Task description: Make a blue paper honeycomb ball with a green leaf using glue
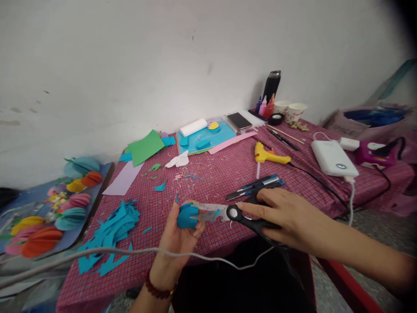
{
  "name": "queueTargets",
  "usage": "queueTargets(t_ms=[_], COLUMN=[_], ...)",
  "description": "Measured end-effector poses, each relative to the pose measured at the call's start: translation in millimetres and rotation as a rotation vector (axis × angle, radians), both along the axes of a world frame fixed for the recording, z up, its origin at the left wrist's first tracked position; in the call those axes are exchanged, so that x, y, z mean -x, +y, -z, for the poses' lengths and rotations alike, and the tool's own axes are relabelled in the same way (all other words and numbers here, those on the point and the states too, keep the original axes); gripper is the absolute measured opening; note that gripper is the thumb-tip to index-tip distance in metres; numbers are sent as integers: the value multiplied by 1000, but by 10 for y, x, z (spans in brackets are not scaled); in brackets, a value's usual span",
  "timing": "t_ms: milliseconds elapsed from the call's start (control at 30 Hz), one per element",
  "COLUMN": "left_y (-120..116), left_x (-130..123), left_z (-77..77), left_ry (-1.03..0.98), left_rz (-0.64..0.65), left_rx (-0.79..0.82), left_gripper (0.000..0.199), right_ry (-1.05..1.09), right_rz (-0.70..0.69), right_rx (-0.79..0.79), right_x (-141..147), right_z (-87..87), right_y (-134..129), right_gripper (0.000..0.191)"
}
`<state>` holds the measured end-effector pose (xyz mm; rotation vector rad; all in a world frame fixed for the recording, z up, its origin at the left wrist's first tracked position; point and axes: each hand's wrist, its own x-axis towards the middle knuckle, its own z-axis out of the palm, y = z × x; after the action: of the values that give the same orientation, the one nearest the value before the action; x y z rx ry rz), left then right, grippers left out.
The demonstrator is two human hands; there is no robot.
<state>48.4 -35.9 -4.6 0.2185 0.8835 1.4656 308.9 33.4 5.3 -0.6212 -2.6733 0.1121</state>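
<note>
My left hand (180, 237) pinches a small rounded piece of blue paper (186, 216) above the table's front edge. Black-handled scissors (233, 213) are in my right hand (283, 215), whose fingers are wrapped round the handles. The scissors' blades point left and stand apart, with their tips at the blue piece. A heap of blue paper scraps (120, 230) lies left of my left hand. Just behind the scissors rests a blue and black cutter (256, 188).
A yellow glue gun (272, 155), power bank (334, 157), phone (239, 121) and paper cups (296, 112) occupy the right and back. Green paper (146, 148) lies back left. Paper ornaments (71, 208) stand far left. A white cable (130, 251) crosses in front.
</note>
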Motion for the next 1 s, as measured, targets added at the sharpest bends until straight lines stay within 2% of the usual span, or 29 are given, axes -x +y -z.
queueTargets(t_ms=[167, 400, 767, 1000], left_y=[-19, -39, -60, -75], left_x=[-37, -73, -103, -156], left_z=[20, 44, 87, 81], left_ry=[22, 41, -40, -86], left_rz=[62, 100, 80, 83], left_rx=[-41, -37, 22, 4], left_gripper=[35, 35, 32, 32], right_ry=[27, 41, 20, 6], right_rz=[-40, -54, -41, -49], right_rx=[256, 393, 361, 295], right_x=[8, 3, -19, -23], right_z=[-11, -92, -77, -96], right_y=[0, -27, -45, -57], right_gripper=[60, 61, 60, 58])
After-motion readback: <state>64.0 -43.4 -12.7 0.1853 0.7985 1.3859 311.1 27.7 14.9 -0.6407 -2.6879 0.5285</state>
